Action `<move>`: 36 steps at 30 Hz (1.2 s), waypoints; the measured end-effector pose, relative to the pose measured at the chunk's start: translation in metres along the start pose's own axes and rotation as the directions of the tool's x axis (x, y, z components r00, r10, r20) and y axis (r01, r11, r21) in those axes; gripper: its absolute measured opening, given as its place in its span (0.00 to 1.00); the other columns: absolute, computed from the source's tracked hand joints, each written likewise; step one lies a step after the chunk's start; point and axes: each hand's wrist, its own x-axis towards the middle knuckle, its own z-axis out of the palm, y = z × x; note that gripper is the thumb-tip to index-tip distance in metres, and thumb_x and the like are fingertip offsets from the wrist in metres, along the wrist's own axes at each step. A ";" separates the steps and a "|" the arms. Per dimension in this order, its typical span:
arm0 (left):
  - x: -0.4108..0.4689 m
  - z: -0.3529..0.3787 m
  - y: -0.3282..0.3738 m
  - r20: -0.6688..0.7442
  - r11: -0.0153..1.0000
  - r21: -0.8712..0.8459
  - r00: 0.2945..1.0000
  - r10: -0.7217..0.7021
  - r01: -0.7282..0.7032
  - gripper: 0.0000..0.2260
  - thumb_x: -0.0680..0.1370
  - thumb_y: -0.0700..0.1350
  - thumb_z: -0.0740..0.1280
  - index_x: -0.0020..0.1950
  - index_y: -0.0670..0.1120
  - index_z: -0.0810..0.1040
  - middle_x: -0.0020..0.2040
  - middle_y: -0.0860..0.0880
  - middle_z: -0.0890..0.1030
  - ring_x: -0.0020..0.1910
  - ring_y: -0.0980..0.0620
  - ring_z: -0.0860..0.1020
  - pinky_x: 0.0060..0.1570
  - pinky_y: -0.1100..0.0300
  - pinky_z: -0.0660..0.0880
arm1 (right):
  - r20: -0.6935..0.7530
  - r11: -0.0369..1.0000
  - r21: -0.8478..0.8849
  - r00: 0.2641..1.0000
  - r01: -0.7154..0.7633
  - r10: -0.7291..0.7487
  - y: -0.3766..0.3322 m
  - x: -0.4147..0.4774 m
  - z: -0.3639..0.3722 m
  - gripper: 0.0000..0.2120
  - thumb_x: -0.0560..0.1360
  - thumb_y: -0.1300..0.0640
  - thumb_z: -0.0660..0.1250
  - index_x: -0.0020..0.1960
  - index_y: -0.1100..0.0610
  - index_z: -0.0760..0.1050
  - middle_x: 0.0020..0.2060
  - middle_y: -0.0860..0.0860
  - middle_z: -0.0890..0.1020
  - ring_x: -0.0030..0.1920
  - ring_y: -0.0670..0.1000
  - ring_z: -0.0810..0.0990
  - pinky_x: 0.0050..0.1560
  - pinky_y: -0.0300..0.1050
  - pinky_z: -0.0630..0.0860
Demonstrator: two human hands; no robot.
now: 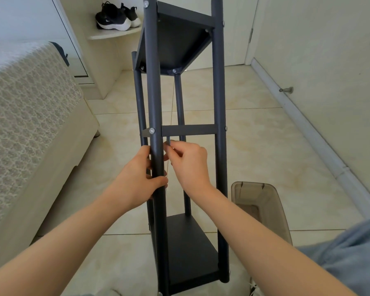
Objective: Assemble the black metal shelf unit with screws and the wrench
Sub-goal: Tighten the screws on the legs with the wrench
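While the shelf unit (pixel 219 103) lies tilted over the floor (pixel 265 146), its long axis runs near to far.

Left hand (pixel 137 178): grip wrapped round the left post (pixel 156 92), fingers curled behind, thumb across the front.

Right hand (pixel 189 165): grip pinched at the fingertips on a small grey bar, which I take for the wrench (pixel 168 142). Its tip stands just near of the crossbar (pixel 189 130), just right of the left post.

Key relation: the screw (pixel 152 130) at the post-crossbar joint lies far and slightly left of the wrench tip, close by. The right hand is the nearer one.

Counts:
- posts: four
- flat shelves: two, one far and one near
- crossbar: one
- wrench: one
- screw heads: at least six

Off task: bin (pixel 261 201) right, shoes (pixel 115 17) far left.
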 end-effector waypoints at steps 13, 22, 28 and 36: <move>0.001 -0.005 -0.004 -0.015 0.998 -0.049 1.000 -0.026 0.025 0.27 0.76 0.37 0.72 0.69 0.53 0.66 0.54 0.50 0.81 0.46 0.49 0.85 0.44 0.50 0.84 | -0.170 0.977 0.184 0.982 0.111 -0.079 0.014 0.015 0.037 0.08 0.79 0.59 0.67 0.45 0.61 0.83 0.33 0.52 0.83 0.33 0.49 0.79 0.39 0.45 0.78; 0.001 -0.009 -0.006 -0.019 0.996 -0.076 0.999 -0.036 0.034 0.26 0.77 0.37 0.71 0.70 0.52 0.66 0.59 0.49 0.79 0.46 0.49 0.85 0.44 0.51 0.84 | -0.021 0.969 0.246 1.000 0.008 -0.003 0.006 0.016 0.034 0.08 0.80 0.58 0.64 0.50 0.56 0.82 0.38 0.44 0.82 0.41 0.43 0.80 0.44 0.34 0.77; -0.003 -0.008 -0.003 -0.009 0.998 -0.044 0.999 -0.036 0.035 0.26 0.77 0.37 0.71 0.70 0.53 0.64 0.60 0.49 0.77 0.48 0.47 0.84 0.45 0.51 0.84 | 0.109 0.993 0.109 0.993 -0.054 0.042 0.003 0.013 0.012 0.08 0.81 0.58 0.62 0.46 0.54 0.78 0.32 0.43 0.76 0.33 0.42 0.75 0.36 0.30 0.69; -0.007 -0.005 -0.001 0.003 0.999 -0.021 1.000 -0.026 0.026 0.26 0.76 0.38 0.72 0.69 0.50 0.64 0.63 0.44 0.77 0.54 0.42 0.83 0.53 0.43 0.82 | 0.192 0.995 -0.004 0.977 -0.097 0.096 0.003 0.000 -0.017 0.12 0.82 0.58 0.60 0.54 0.57 0.82 0.32 0.40 0.74 0.32 0.42 0.73 0.32 0.25 0.65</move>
